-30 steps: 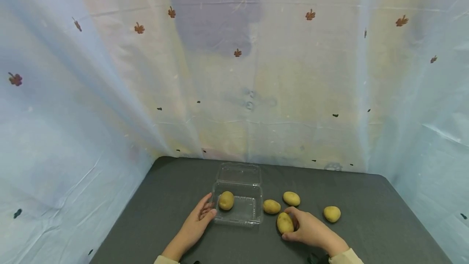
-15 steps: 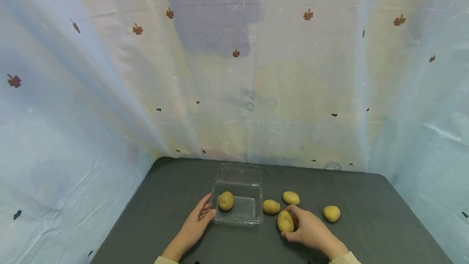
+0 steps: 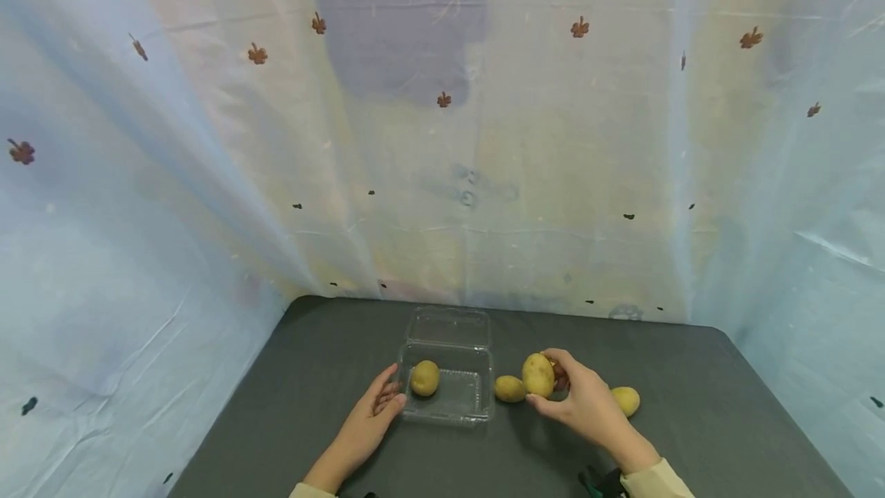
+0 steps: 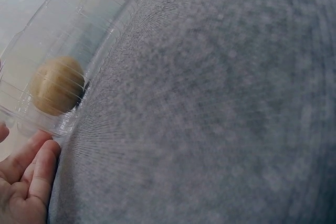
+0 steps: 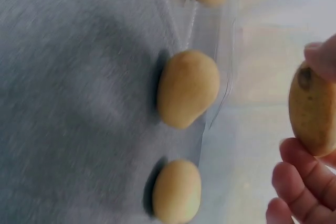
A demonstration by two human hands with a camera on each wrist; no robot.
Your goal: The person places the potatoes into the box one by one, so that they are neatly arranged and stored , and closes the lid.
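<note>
A clear plastic clamshell box (image 3: 448, 413) lies with its lid tipped back, one potato (image 3: 425, 378) inside at the left. Beside the box's left wall is my left hand (image 3: 364, 423), fingers extended and fingertips at the plastic, as the left wrist view also shows. My right hand (image 3: 588, 406) pinches another potato (image 3: 538, 376) between thumb and fingers, raised above the table. In the right wrist view this held potato (image 5: 312, 111) has a dark spot near the thumb.
A loose potato (image 3: 509, 389) lies just right of the box. Another potato (image 5: 177, 191) shows on the table in the right wrist view, and a further potato (image 3: 625, 400) sits behind the right hand. The dark table (image 3: 297, 375) backs onto a patterned curtain (image 3: 553, 198).
My right hand has lifted its potato off the table and moved up and away from me, now covering the rear potato in the head view. The left hand stays put at the box.
</note>
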